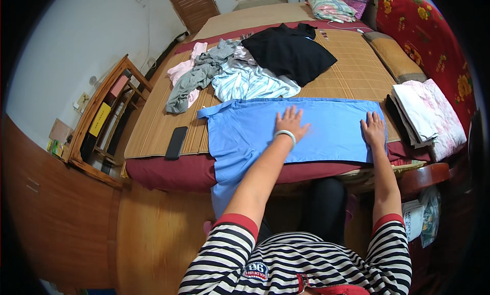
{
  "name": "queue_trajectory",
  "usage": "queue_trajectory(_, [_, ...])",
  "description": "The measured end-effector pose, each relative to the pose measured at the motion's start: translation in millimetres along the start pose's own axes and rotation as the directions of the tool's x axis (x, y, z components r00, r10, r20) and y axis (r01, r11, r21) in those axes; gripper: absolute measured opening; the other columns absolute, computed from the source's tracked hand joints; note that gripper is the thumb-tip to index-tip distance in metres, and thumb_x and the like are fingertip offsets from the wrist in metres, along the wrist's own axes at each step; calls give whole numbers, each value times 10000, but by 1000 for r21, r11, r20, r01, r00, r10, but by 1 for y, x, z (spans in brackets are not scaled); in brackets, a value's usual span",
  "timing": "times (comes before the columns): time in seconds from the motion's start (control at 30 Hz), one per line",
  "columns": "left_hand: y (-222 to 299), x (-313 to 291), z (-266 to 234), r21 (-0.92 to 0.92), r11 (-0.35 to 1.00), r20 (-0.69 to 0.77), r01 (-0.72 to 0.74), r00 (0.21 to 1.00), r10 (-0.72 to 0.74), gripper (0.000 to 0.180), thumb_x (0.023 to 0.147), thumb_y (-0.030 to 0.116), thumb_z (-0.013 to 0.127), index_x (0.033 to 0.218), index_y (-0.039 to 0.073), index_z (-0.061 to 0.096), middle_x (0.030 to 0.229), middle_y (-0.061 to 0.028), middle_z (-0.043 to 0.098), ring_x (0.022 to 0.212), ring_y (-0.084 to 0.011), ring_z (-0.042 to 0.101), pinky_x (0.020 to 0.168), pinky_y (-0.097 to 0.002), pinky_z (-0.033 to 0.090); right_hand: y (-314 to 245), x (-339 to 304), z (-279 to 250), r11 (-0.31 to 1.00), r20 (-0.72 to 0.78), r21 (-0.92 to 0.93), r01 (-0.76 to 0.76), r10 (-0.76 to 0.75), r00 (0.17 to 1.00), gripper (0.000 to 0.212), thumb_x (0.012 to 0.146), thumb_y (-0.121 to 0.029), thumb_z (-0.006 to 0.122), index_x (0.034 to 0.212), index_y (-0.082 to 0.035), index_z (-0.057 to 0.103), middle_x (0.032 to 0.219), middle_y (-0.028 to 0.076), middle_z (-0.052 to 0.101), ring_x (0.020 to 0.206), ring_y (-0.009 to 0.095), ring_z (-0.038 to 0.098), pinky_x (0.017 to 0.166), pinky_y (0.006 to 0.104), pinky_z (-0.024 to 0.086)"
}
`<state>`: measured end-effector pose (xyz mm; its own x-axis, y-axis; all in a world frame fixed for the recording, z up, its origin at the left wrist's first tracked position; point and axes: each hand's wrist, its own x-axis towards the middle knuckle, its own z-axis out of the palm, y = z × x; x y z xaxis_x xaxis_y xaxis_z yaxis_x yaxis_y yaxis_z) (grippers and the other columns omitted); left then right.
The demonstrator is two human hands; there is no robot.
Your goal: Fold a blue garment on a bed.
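A light blue garment [316, 137] lies spread across the near part of the bed, with a narrow band sticking out at its far left corner. Its left part is rumpled and hangs over the front edge of the bed. My left hand [292, 124], with a pale bangle on the wrist, rests on the middle of the cloth, fingers spread. On the garment's right end lies my right hand [375, 130], flat with its fingers stretched out. Neither hand grips anything.
Beyond the garment lie a black garment [288, 52], a blue-and-white striped cloth [250, 83], a grey garment [196, 80] and pink clothing [179, 70]. A phone [176, 143] is at left on the bamboo mat [148, 131]. Folded clothes [421, 111] are stacked at right.
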<state>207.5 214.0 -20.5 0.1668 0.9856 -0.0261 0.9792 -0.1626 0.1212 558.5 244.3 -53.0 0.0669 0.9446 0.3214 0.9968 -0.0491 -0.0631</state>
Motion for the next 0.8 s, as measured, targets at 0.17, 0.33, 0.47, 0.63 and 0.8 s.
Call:
queue_trajectory(0.17, [-96, -8, -9, 28, 962, -11, 272, 962, -272, 743, 983, 602, 337, 1578, 169, 230, 1659, -83, 136, 1531, -254, 117, 1208, -529, 114, 3, 0, 3, 1000, -11, 7, 0, 0, 1000, 619, 971, -486, 480, 1443, -87, 472, 1513, 196, 420, 1431, 328, 353, 1186, 461, 239])
queue_trajectory(0.33, [-178, -46, -6, 43, 921, -105, 387, 919, -381, 736, 984, 585, 350, 1582, 177, 222, 1659, -57, 149, 1531, -233, 114, 1218, -492, 90, 3, 2, 6, 1000, -29, 0, 9, -9, 1000, 614, 969, -485, 484, 1438, -88, 478, 1509, 197, 424, 1428, 330, 358, 1180, 469, 247])
queue_trajectory(0.47, [-194, -63, -11, 40, 893, -100, 447, 891, -442, 752, 983, 588, 350, 1582, 154, 212, 1661, -82, 125, 1532, -244, 108, 1220, -479, 83, 8, -1, 3, 1000, -24, -5, -2, 2, 1000, 613, 969, -487, 482, 1433, -88, 483, 1506, 195, 428, 1427, 328, 360, 1179, 469, 249])
queue_trajectory(0.63, [-201, -68, -16, 13, 819, -80, 574, 817, -572, 777, 974, 606, 345, 1586, 153, 191, 1661, -93, 122, 1535, -264, 89, 1206, -548, 62, -4, 0, 3, 1000, -33, 23, 3, -2, 999, 608, 966, -478, 491, 1430, -86, 486, 1503, 195, 432, 1425, 326, 363, 1180, 467, 246])
queue_trajectory(0.8, [-116, -47, -28, -22, 868, 113, 496, 864, -491, 815, 961, 637, 337, 1590, 150, 159, 1663, -118, 83, 1534, -315, 58, 1169, -643, 46, 3, 0, 4, 1000, -40, 16, 5, -4, 999, 613, 963, -477, 498, 1434, -85, 483, 1507, 199, 427, 1425, 329, 362, 1182, 466, 243])
